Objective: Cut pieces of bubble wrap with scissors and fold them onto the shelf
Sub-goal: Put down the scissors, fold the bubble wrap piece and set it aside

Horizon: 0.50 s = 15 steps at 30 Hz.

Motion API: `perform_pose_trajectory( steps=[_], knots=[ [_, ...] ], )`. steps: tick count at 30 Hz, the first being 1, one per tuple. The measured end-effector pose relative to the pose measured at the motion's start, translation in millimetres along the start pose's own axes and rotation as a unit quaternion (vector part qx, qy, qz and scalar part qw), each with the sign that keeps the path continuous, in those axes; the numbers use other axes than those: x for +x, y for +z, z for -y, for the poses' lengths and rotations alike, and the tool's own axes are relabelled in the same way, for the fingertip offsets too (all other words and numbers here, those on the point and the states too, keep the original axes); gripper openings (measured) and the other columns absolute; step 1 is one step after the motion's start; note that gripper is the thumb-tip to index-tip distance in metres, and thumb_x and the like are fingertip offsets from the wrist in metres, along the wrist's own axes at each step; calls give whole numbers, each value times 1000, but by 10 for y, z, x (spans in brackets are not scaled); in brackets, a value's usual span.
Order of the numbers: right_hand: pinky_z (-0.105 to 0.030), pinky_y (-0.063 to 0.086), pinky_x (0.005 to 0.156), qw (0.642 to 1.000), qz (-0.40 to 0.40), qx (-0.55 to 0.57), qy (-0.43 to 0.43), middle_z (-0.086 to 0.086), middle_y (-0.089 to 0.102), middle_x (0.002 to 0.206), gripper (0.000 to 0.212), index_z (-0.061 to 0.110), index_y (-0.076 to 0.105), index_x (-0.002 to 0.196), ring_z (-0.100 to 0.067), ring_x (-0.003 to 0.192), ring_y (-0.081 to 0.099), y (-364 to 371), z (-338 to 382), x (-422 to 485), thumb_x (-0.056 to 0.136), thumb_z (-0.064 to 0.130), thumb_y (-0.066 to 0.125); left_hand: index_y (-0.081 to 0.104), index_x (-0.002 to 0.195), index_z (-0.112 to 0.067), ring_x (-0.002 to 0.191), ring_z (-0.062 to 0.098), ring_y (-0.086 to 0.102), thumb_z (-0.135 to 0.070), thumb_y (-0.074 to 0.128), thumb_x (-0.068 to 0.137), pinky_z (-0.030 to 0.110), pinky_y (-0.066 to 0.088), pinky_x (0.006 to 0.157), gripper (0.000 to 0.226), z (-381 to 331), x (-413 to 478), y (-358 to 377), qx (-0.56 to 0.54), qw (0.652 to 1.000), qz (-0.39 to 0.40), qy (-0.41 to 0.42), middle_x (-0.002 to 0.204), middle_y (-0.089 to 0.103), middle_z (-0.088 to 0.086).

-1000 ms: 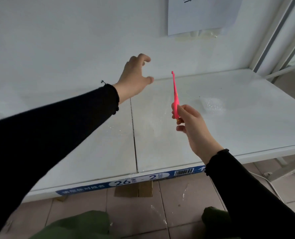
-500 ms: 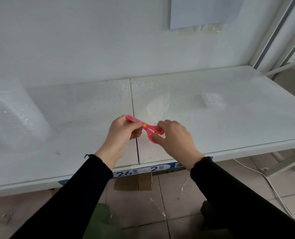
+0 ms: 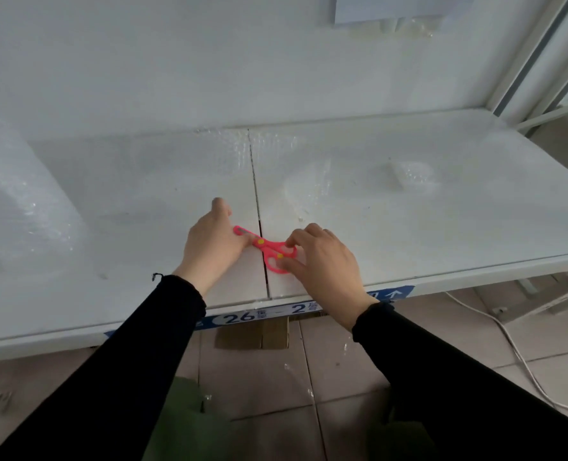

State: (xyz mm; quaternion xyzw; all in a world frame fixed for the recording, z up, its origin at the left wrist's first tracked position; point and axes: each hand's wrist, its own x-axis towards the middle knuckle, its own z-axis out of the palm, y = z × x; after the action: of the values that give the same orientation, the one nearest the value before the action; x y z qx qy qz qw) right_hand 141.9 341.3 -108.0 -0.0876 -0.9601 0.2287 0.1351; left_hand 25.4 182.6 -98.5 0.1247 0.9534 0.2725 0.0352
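Nearest, two black sleeves reach forward over green-clad knees (image 3: 189,424) and a tiled floor (image 3: 342,371), where one white cable (image 3: 515,354) trails at the right. One piece of cardboard (image 3: 252,334) sits under the shelf's front edge, just below one blue label (image 3: 242,316) marked 26 and 2.

On the white shelf (image 3: 492,269), close to the middle of its front edge, one pair of pink scissors (image 3: 271,249) lies flat across the seam between the two shelf boards, blades to the left and closed. Two hands meet on it. The left hand (image 3: 211,247) lies back-up over the blade end, its thumb on the blades in a narrow grip; its fingertips are hidden. The right hand (image 3: 322,264) comes in from the right, wrist bent, and its grip is narrow too: curled fingers (image 3: 297,237) and thumb pinch the two handle loops.

Farther back, one sheet of bubble wrap (image 3: 309,188) spreads across the shelf from one roll (image 3: 16,201) at the left edge. One folded piece (image 3: 409,174) lies toward the right rear corner, well apart from the hands. One sheet of paper (image 3: 392,8) hangs on the wall behind.
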Motion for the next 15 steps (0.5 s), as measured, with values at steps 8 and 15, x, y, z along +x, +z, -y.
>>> perform_pose_trajectory(
  steps=[8,15],
  knots=[
    [-24,37,58,963,-68,181,186,8,65,82,12,19,67,91,-2,69,54,-451,-533,250,89,31,71,57,121,-15,114,24,48,-25,73,85,35,43,92,41,-427,-14,199,50,959,-88,264,122,55,3],
    [-30,43,80,978,-19,134,157,5,68,103,32,20,68,120,-21,102,60,-164,-589,551,89,26,69,50,132,-13,111,28,49,4,60,80,40,47,85,56,-702,152,483,42,962,-81,259,125,54,8]
  ],
)
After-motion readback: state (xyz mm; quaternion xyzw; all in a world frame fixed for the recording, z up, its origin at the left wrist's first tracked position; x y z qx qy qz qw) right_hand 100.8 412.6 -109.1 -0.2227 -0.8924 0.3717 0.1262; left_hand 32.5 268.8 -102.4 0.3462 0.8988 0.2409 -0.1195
